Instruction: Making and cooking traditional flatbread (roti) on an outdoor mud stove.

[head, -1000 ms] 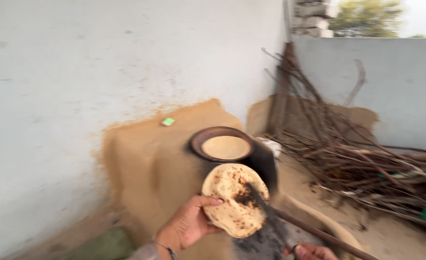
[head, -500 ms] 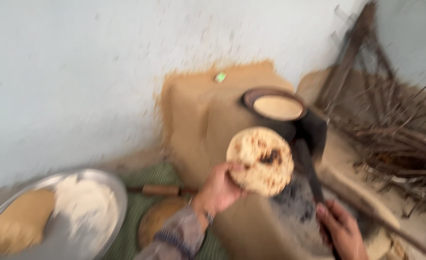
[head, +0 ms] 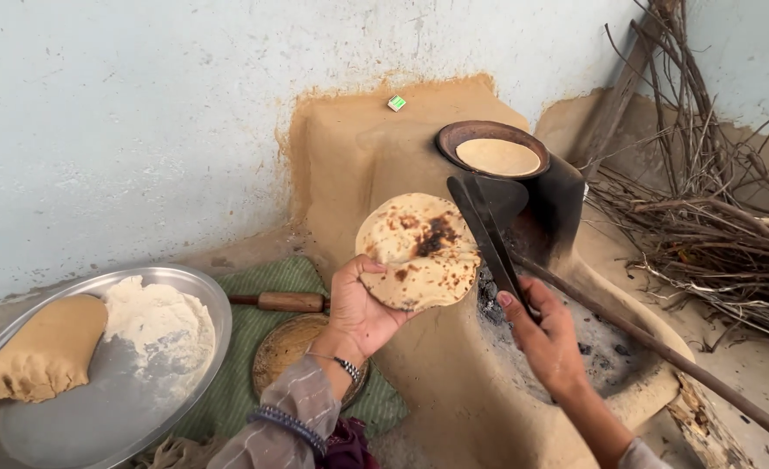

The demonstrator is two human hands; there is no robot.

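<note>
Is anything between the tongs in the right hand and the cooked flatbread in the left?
Nothing visible. The left hand holds the cooked flatbread up by its lower left edge, and the tongs in the right hand lie right beside its right edge, with only open air between.

Open air above the clay stove (head: 367, 165), but the twig pile (head: 706, 234) crowds the right and the metal tray (head: 198, 291) blocks the left.

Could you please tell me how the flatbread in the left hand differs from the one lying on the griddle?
The held flatbread is browned with a charred patch; the flatbread on the griddle is pale and unspotted. The held one is tilted, pinched at its edge by the left hand; the other lies flat on the dark griddle. Both are round and thin.
</note>
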